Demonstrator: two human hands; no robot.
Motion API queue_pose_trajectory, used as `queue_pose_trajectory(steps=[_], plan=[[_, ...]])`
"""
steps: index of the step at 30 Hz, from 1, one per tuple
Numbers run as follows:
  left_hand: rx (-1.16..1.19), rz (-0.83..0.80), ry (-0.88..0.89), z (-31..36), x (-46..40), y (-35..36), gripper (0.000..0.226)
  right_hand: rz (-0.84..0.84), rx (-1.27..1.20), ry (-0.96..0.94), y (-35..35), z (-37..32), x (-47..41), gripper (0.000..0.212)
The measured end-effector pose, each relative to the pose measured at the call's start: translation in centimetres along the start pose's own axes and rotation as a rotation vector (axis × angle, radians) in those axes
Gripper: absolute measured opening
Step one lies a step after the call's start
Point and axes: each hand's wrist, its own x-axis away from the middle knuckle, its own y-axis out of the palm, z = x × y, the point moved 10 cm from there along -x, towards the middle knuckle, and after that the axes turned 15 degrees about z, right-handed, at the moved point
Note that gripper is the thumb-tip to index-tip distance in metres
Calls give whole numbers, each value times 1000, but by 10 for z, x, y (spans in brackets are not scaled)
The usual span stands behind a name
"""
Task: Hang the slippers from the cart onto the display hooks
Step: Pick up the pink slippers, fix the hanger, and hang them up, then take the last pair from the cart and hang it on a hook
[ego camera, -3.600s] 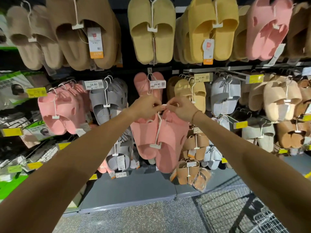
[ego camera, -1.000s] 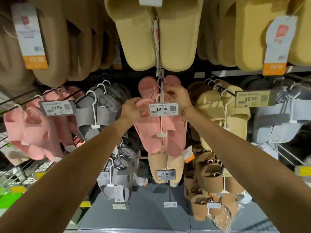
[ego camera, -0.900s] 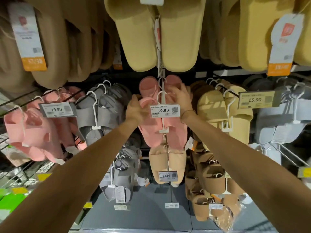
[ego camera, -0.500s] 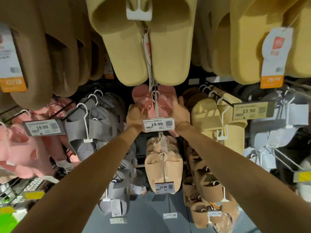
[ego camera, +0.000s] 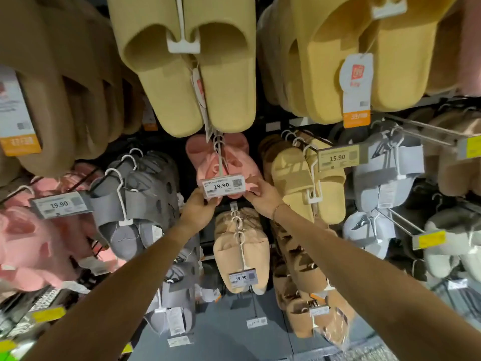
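Observation:
A pair of pink slippers point(ego camera: 208, 165) hangs on a white hanger from the centre display hook point(ego camera: 220, 152), behind a 19.90 price tag point(ego camera: 223, 185). More pink pairs sit behind it on the same hook. My left hand point(ego camera: 199, 208) grips the lower left end of the pair, just under the tag. My right hand point(ego camera: 263, 195) pinches the lower right end beside the tag. Both arms reach up from the bottom of the view. The cart is out of sight.
Big yellow-green slippers point(ego camera: 187, 74) hang right above the pink pair. Grey slippers point(ego camera: 138, 204) hang to the left, yellow ones point(ego camera: 299, 178) to the right, beige ones point(ego camera: 242, 256) directly below. Brown slippers point(ego camera: 304, 277) and pale blue ones point(ego camera: 385, 173) fill the right side.
The pink pair went from my hands in front of the rack onto the centre hook and slid back behind the tag. My hands dropped from its top to its lower ends.

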Motion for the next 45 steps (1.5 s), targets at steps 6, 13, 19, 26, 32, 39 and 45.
queue_pose_trajectory(steps=[6,13,19,26,32,39,45], plan=[[-217,-312,111,22,108,65,10,42,113,46,-47,38,108,11],[-447,-691,574,111,278,179,25,-143,789,267,-173,115,249,29],[-465,-1011,795,177,438,262,27,-156,944,631,-325,168,388,31],[-446,-1159,981,248,576,338,36,95,1005,878,-480,229,496,17],[-432,-1312,1027,282,663,431,26,262,829,1102,-572,337,565,33],[-518,-1437,1043,316,718,556,19,450,467,1260,-647,469,583,39],[-614,-1506,983,298,738,666,19,815,288,1463,-698,563,601,21]])
